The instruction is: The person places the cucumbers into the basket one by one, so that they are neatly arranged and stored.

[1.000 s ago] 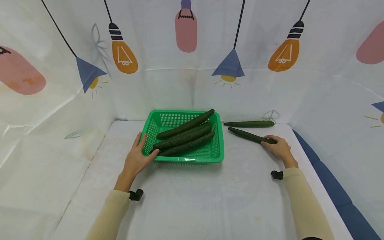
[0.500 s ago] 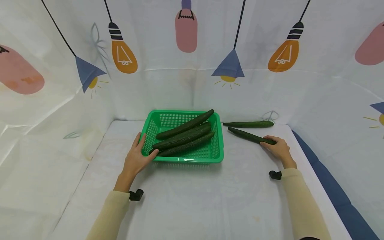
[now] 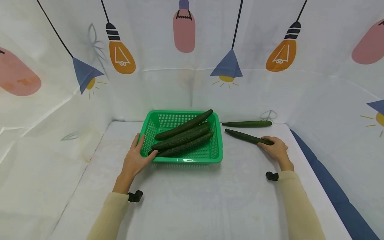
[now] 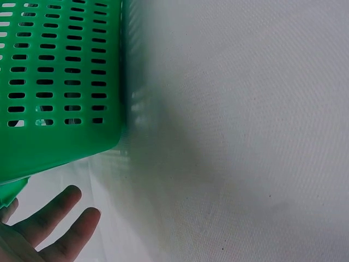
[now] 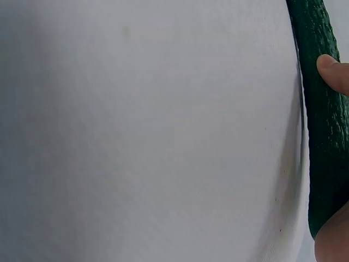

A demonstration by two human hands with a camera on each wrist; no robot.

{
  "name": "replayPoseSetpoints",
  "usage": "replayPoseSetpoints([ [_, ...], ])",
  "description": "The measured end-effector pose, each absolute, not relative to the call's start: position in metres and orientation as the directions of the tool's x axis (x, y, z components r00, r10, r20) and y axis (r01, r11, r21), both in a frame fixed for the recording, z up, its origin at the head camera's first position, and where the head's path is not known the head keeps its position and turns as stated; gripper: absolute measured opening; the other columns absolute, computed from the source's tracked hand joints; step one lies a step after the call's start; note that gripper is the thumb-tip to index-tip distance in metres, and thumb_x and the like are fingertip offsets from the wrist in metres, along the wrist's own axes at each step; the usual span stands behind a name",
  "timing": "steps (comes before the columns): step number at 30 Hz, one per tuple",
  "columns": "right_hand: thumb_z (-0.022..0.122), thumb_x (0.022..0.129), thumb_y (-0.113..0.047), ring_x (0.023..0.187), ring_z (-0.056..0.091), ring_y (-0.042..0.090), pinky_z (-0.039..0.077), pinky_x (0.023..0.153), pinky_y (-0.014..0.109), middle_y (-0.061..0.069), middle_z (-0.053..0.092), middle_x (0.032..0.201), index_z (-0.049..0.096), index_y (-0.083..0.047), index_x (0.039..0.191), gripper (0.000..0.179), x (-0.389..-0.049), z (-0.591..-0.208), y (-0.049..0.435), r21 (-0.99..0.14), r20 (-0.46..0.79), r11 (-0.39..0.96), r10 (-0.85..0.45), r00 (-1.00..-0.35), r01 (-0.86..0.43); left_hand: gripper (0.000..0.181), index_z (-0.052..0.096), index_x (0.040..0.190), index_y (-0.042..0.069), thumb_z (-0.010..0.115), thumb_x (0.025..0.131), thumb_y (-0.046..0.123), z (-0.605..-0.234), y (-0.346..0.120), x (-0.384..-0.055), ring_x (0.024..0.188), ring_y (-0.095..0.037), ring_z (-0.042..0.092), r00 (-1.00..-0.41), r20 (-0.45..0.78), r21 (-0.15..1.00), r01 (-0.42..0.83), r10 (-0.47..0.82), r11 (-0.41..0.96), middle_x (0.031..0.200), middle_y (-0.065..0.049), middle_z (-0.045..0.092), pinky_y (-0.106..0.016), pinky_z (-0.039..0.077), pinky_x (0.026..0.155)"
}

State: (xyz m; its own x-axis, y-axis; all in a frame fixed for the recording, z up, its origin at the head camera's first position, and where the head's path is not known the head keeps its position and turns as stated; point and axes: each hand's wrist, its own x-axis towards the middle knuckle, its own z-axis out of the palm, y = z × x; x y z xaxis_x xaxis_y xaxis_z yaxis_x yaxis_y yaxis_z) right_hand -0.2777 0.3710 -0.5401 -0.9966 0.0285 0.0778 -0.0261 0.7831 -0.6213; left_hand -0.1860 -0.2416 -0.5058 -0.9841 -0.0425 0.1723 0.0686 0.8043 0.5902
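My right hand (image 3: 275,148) pinches a dark green cucumber (image 3: 244,136) near its right end, thumb on the near side and fingers on the far side. Close up in the right wrist view, the thumb presses on the bumpy skin of this cucumber (image 5: 322,125). A green plastic basket (image 3: 187,160) stands at the back of the table with several cucumbers (image 3: 181,136) lying slantwise in it. At its near left corner rests my left hand (image 3: 135,161), thumb over the front rim and fingers along the left side. The left wrist view shows straight, spread fingers (image 4: 73,234) beside the basket's slotted wall (image 4: 60,82).
Another cucumber (image 3: 247,124) lies at the table's back edge, right of the basket and behind the gripped one. White cloth (image 3: 192,90) printed with lamps hangs behind the white table (image 3: 204,200). Dark blue fabric (image 3: 330,186) runs past the table's right edge.
The right hand and its cucumber have shifted slightly left, and the cucumber's far tip has come a little nearer. My left hand stays at the basket; the head view has turned slightly.
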Motion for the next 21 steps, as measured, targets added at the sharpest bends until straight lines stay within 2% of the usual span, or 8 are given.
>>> replayPoseSetpoints([
  [9,0.076,0.094,-0.036,0.128,0.050,0.054,0.022,0.092,0.066,0.033,0.060,0.136,0.070,-0.003,0.129,0.049,-0.270,-0.539,0.360,-0.606,0.179,0.788,0.009,-0.984,-0.103,0.097,0.017,0.167,0.021,0.062,0.093,0.065,-0.506,-0.243,-0.186,0.150,-0.049,0.033,-0.983,0.181,0.591,0.076,-0.040,0.803,0.174,-0.010,0.013,-0.072,0.040,0.106],
  [21,0.082,0.090,-0.029,0.124,0.052,0.054,0.022,0.090,0.064,0.031,0.063,0.131,0.072,-0.002,0.125,0.045,-0.256,-0.533,0.348,-0.595,0.293,0.789,0.036,-0.955,-0.153,0.097,0.018,0.167,0.019,0.062,0.093,0.065,-0.507,-0.243,-0.186,0.149,-0.049,0.034,-0.983,0.180,0.593,0.079,-0.036,0.801,0.174,-0.010,0.013,-0.072,0.041,0.105],
])
